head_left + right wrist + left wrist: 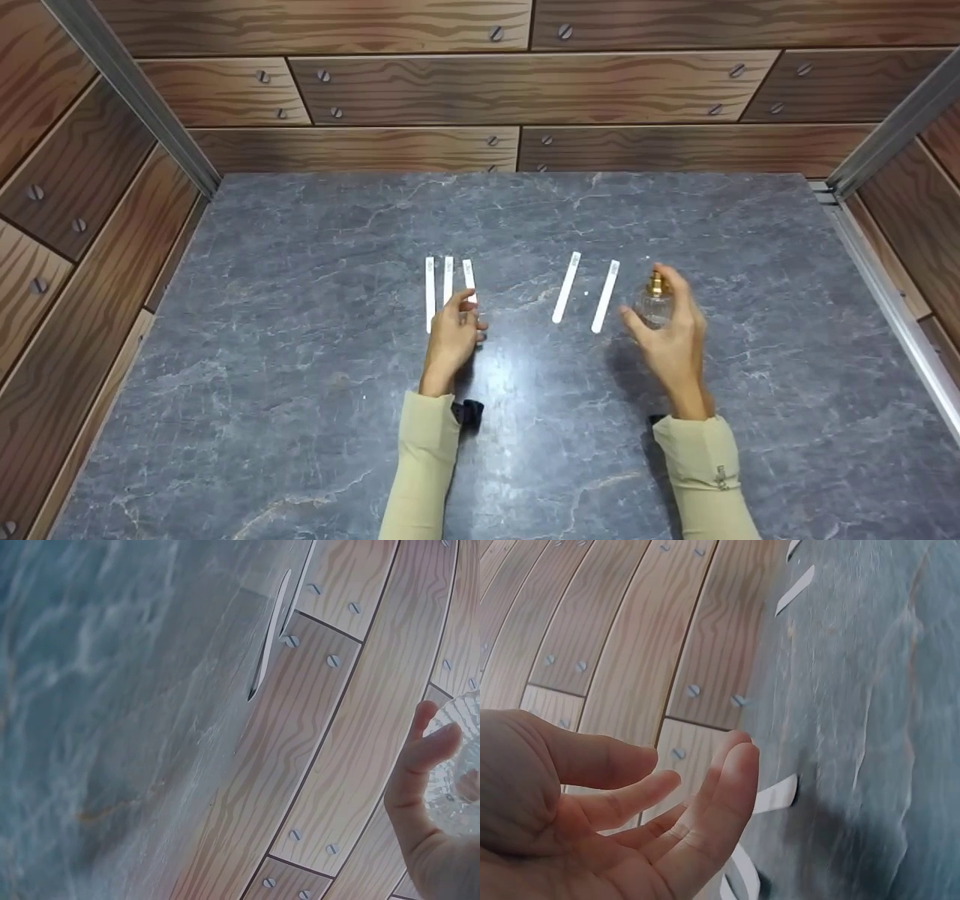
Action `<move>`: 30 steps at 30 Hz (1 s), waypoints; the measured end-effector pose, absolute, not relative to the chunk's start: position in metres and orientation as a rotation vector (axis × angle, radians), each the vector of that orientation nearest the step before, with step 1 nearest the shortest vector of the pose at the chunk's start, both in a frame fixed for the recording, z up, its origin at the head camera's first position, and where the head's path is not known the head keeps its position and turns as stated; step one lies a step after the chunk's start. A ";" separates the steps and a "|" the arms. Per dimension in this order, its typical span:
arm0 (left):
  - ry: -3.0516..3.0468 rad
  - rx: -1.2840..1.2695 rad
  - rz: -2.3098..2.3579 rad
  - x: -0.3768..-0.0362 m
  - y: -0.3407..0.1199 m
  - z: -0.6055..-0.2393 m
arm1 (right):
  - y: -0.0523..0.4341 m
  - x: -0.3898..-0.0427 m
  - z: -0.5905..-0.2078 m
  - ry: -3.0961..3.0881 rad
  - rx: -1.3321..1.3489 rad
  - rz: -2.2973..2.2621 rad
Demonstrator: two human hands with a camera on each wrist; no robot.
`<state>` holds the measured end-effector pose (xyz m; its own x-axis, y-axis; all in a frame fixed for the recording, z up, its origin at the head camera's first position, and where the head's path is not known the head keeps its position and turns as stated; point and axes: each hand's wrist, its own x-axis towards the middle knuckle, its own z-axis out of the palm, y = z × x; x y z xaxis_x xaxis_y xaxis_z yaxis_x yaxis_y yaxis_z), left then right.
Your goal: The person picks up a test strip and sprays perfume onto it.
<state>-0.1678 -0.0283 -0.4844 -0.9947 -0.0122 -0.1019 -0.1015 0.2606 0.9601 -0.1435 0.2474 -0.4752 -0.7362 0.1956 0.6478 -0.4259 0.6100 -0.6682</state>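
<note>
Right hand (675, 341) grips a small clear glass perfume bottle with a gold cap (655, 300), fingers curled round it, held upright just right of 2 white paper strips (585, 292) lying on the grey marble-pattern counter (300, 390). Left hand (452, 337) is relaxed — fingers (727, 795) straight and loose, holding nothing — at the near ends of 3 white paper strips (448, 281) lying side by side. Wood-plank walls (420, 86) surround the counter.

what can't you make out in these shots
- Perfume bottle: head view, lower body hidden by the right hand; right wrist view, cut off by the edge.
- Print on the paper strips: too small.
- Left hand: whether it touches the nearest strip is unclear.
</note>
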 end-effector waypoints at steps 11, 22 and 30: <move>2.708 -0.089 1.773 -0.166 -0.037 -0.490 | 0.247 -0.144 -0.475 -2.136 0.164 1.122; 2.619 -0.103 1.797 -0.168 -0.039 -0.502 | 0.246 -0.143 -0.478 -2.140 0.180 1.128; 2.744 -0.052 1.672 -0.171 -0.036 -0.503 | 0.245 -0.143 -0.474 -2.146 0.203 1.162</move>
<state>-0.1706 -0.0357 -0.5027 -0.9969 -0.0651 0.0448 0.0100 0.4590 0.8884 -0.1427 0.2451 -0.4739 -0.7576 0.1747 0.6289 -0.4313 0.5892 -0.6833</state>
